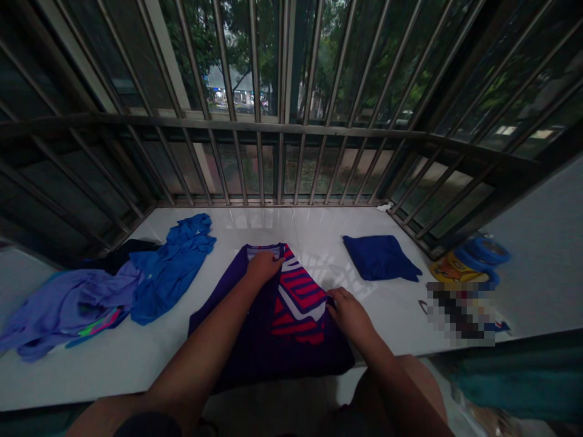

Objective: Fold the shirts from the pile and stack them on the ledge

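A dark purple T-shirt with a red and white striped pattern lies spread on the white ledge, its lower part reaching the front edge. Just below the collar, my left hand is closed on the shirt, thumb toward the patterned side. My right hand pinches the same shirt at the outer edge of the pattern, on the shoulder or sleeve side. Past my right hand rests a folded dark blue garment.
Crumpled blue and lavender clothes lie on the left of the white ledge. Metal window bars rise behind. At right stand a yellow and blue container and a pixelated item.
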Motion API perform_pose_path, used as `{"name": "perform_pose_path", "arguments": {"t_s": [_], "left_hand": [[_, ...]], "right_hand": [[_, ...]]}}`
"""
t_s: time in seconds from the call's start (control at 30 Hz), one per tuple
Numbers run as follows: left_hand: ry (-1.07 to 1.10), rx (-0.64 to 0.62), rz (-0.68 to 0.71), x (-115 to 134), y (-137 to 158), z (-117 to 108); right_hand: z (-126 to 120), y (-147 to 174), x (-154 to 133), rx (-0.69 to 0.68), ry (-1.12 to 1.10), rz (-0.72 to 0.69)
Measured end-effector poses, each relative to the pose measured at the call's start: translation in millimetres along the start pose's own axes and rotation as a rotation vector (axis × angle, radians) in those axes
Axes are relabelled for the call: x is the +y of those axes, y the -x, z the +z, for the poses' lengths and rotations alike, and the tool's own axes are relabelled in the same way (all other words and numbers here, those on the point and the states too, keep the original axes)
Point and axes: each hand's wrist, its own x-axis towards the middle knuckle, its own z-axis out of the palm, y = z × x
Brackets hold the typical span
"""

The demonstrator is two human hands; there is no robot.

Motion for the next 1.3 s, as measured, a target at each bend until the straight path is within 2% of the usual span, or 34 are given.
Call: {"name": "perform_pose_path", "arguments": {"t_s": [0.13,0.27,0.33,0.43,0.53,0.6,0.77,0.9,1.07,1.17,1.3], "left_hand": [[0.028,-0.082,-0.018,29,5,16],[0.095,-0.076,-0.017,33,15,23],[0.146,-0.051,-0.015,32,15,24],[0.226,-0.026,-0.048,29,6,24],[0.284,-0.015,-0.111,25,-6,26],[0.311,-0.001,-0.131,21,-12,27],[0.352,0.043,-0.059,12,-18,29],[0.370,0.032,0.027,8,-20,31],[0.405,0.011,0.050,2,-27,32],[0.432,-0.011,0.010,-2,-35,31],[0.480,-0.019,-0.035,-3,-49,32]], "right_hand": [[7,10,-25,0.015,-0.007,0.011],[38,37,-58,-0.076,0.061,-0.188],[58,45,-67,-0.097,0.146,-0.242],[78,49,-65,-0.010,0.207,-0.261],[82,52,-53,0.145,0.166,-0.316],[81,57,-47,0.191,0.132,-0.376],[73,75,-38,0.044,0.113,-0.478],[49,67,-25,-0.006,0.087,-0.353],[14,23,-7,0.035,0.094,-0.078],[7,1,4,0.018,-0.003,-0.054],[13,-10,19,0.122,-0.111,0.079]]}}
